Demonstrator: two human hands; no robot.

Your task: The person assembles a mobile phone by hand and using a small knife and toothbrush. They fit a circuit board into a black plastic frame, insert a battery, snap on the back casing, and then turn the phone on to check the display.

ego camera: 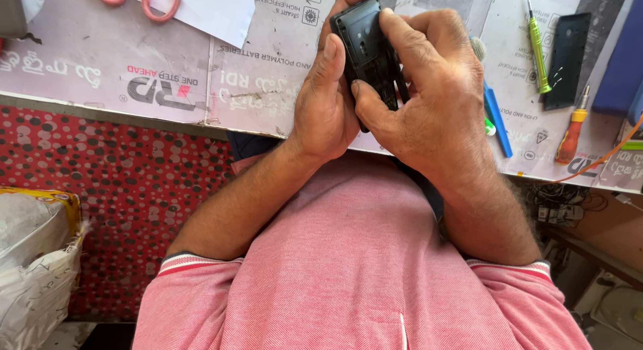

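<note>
Seen from above, a person in a pink shirt holds a small black phone [365, 45] in both hands over the edge of a work table [80, 68].

The left hand [325, 102] is closed around the phone's left side, with the thumb lying flat along its edge. The right hand [429, 102] grips the other side. Its fingers curl over the top and its thumb tip presses into the open back of the phone, which faces the camera. The phone sits between the two thumbs, raised off the table.

The work looks like handling or pressing the bare rear shell with the cover off. Any further move there seems to need a firm left-hand hold while the right thumb does the fine work.

Beyond the right knuckles lie a blue tool [497, 119], a green screwdriver [538, 45], a flat black cover panel [567, 58] and an orange-handled screwdriver [573, 129]. An orange wire [603, 156] curves past them.

Well beyond the left fingers, at the far edge, are pink-handled scissors [144, 2] and a white sheet of paper [207, 8].

The table top is covered with flattened packaging cardboard, pale grey with grey lettering and one red-and-grey logo [164, 89] to the left of the left wrist. Below the table edge is a red panel with pale dots [120, 189]. Beside it, low and well left of the left forearm, is a crumpled pale plastic bag [33, 256] with a yellow rim.
</note>
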